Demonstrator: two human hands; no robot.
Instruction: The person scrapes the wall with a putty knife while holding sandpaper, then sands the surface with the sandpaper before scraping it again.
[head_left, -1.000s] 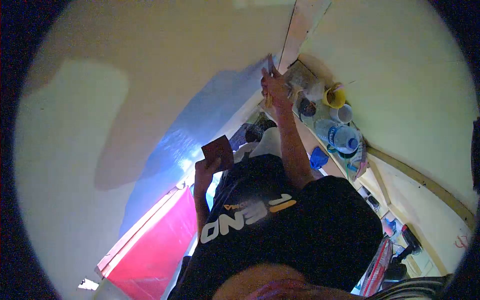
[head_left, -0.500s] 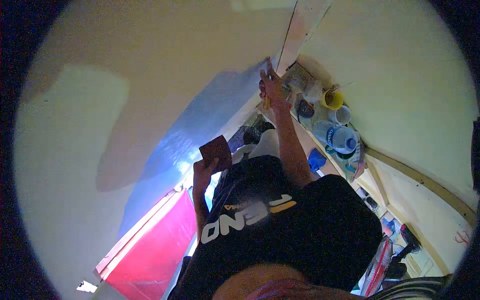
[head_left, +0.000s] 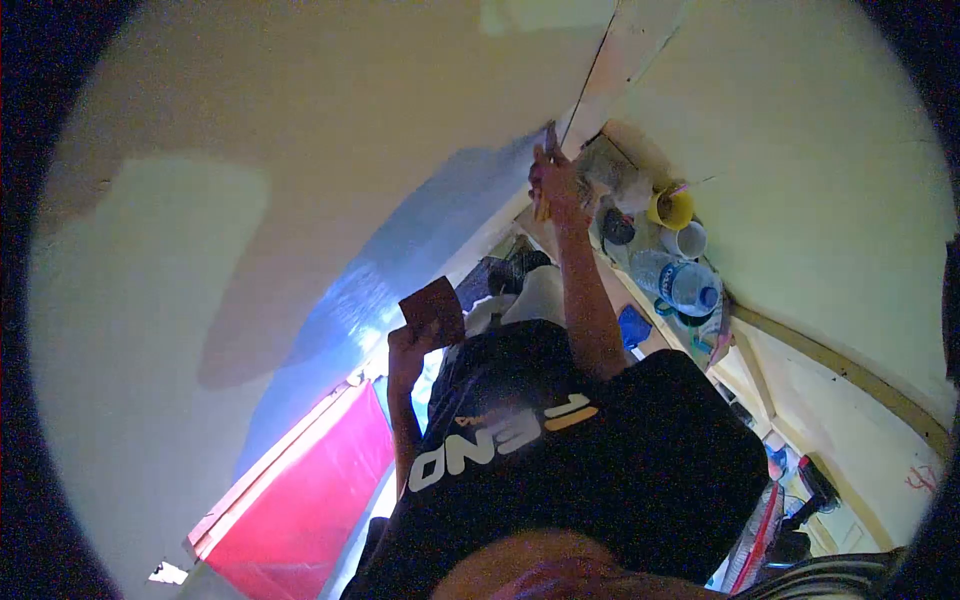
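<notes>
Left of shirt (head_left: 590, 480), pink panel (head_left: 310, 490), below blue patch (head_left: 400, 250) on wall (head_left: 300, 130). At shirt's upper-left edge, in left hand (head_left: 410, 352), brown square (head_left: 434, 310), pinched with thumb across face. Beyond shirt's top, in right hand (head_left: 562, 188), curled around yellowish handle (head_left: 542, 208) (far end hard to make out), close to patch's upper tip. Right of handle, above shirt: blue item (head_left: 634, 327), yellow cup (head_left: 672, 208), white cup (head_left: 686, 240), bottle (head_left: 690, 287) lying on side.
</notes>
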